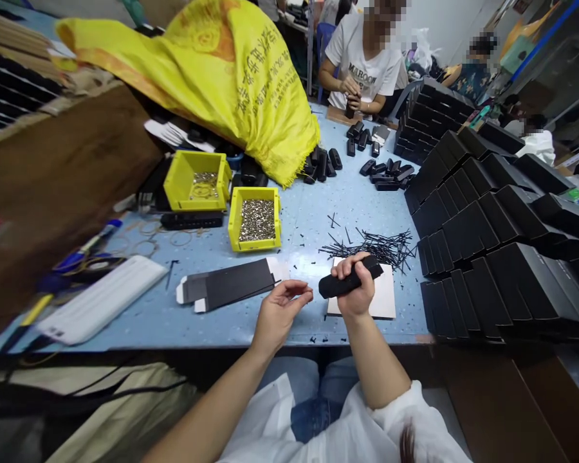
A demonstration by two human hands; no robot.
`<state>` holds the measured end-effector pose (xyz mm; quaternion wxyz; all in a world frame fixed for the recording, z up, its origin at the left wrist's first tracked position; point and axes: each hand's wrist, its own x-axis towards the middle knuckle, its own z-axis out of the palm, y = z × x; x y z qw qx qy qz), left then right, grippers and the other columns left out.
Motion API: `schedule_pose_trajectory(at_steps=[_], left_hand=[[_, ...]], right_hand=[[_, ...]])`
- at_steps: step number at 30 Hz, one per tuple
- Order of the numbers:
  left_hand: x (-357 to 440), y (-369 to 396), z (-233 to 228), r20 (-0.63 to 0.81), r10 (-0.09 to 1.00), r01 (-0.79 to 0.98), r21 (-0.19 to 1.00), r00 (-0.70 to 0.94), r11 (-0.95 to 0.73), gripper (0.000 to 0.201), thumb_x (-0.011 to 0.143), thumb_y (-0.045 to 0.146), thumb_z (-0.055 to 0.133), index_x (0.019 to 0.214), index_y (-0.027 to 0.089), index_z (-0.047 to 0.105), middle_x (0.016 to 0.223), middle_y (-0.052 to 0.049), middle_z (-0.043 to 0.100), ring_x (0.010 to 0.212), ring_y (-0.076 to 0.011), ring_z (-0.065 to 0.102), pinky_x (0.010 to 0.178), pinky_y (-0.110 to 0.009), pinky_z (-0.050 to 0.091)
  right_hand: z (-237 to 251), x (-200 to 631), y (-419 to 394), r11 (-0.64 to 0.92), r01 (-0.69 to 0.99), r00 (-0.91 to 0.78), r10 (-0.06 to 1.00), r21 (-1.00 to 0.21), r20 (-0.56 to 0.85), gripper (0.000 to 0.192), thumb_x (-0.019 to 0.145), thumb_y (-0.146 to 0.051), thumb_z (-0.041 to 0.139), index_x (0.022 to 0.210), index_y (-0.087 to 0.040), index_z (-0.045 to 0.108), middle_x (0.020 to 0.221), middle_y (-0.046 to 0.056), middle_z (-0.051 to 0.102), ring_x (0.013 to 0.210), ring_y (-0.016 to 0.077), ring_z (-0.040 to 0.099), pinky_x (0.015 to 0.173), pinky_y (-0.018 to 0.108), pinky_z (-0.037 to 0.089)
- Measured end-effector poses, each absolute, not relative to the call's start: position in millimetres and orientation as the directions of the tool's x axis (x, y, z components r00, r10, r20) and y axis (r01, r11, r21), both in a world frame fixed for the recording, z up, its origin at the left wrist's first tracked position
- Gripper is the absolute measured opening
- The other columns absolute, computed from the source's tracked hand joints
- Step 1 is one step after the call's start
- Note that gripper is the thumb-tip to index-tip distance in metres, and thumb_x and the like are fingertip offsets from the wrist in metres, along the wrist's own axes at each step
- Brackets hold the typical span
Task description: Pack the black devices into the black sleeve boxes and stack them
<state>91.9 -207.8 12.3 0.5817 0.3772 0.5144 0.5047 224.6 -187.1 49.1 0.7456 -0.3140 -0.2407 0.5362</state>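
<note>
Head view: the right hand grips a black part, fingers wrapped over its top, thumb beneath. The part is held level above a white card that lies on the blue table, near its front edge. The left hand hovers just left of the part, not touching it. Its thumb and forefinger are pinched together; they may hold a small pin, but the view is too coarse to tell. The other fingers are loosely curled.

Behind the card lies a scatter of thin black pins. Left of the left hand, a flat black carton rests on the table. Further back stand two yellow bins: the near bin is filled with small metal pieces, the far bin holds only a few. A yellow sack lies slumped behind the bins. More loose black parts lie mid-table. Stacks of black boxes fill the right side. A white case and a blue pen lie at the left.

At the far end of the table, a seated person in a white shirt holds a dark object in both hands.
</note>
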Motion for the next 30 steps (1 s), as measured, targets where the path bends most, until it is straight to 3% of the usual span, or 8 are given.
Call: schedule_pose_trajectory(at_steps=[3,8,20,25,30], left_hand=[[91.7,-213.2,9.1,-0.175,0.984,-0.217,0.962,-0.021,0.166,0.031,0.061,0.026,0.08,0.079,0.016,0.057,0.072,0.001,0.066,0.072,-0.0135,0.066,0.072,-0.026,0.055],[95.6,-220.6,7.9,-0.144,0.99,-0.161,0.977,-0.007,0.141,0.028,0.063,0.026,0.077,0.072,0.017,0.052,0.067,0.001,0.063,0.066,-0.0128,0.065,0.069,-0.026,0.056],[94.6,-224.1,12.7,-0.113,0.993,-0.108,0.987,0.034,0.116,0.029,0.063,0.024,0.077,0.072,0.018,0.049,0.066,0.002,0.064,0.065,-0.013,0.066,0.069,-0.026,0.056],[101.9,-234.3,3.0,-0.154,0.988,-0.189,0.971,-0.017,0.148,0.034,0.067,0.026,0.076,0.07,0.019,0.043,0.066,0.001,0.066,0.067,-0.0127,0.066,0.069,-0.025,0.055],[107.6,-248.2,-2.1,-0.05,0.996,-0.058,0.997,-0.073,0.046,0.029,0.074,0.03,0.072,0.066,0.018,0.047,0.072,-0.002,0.068,0.073,-0.0159,0.068,0.075,-0.029,0.056]], right_hand=[[49.7,215.6,-186.3,0.204,-0.713,0.353,0.931,-0.671,-0.092,0.022,0.076,-0.037,0.056,0.08,-0.023,0.039,0.057,-0.008,0.037,0.05,0.0091,0.039,0.056,0.026,0.039],[44.9,214.8,-190.0,0.193,-0.699,0.403,0.902,-0.688,-0.156,0.024,0.074,-0.038,0.056,0.078,-0.023,0.037,0.057,-0.008,0.034,0.049,0.009,0.037,0.055,0.026,0.037],[39.7,225.6,-196.3,0.161,-0.755,0.332,0.93,-0.635,-0.158,0.022,0.073,-0.033,0.059,0.077,-0.022,0.04,0.056,-0.008,0.039,0.05,0.0078,0.039,0.056,0.024,0.037],[33.2,221.6,-199.5,0.18,-0.808,0.393,0.874,-0.562,-0.285,0.025,0.071,-0.032,0.06,0.077,-0.022,0.038,0.057,-0.009,0.037,0.049,0.0067,0.038,0.055,0.023,0.037],[19.8,222.0,-200.6,0.13,-0.859,0.364,0.836,-0.496,-0.412,0.025,0.069,-0.03,0.059,0.074,-0.021,0.036,0.057,-0.009,0.036,0.048,0.006,0.038,0.052,0.021,0.037]])
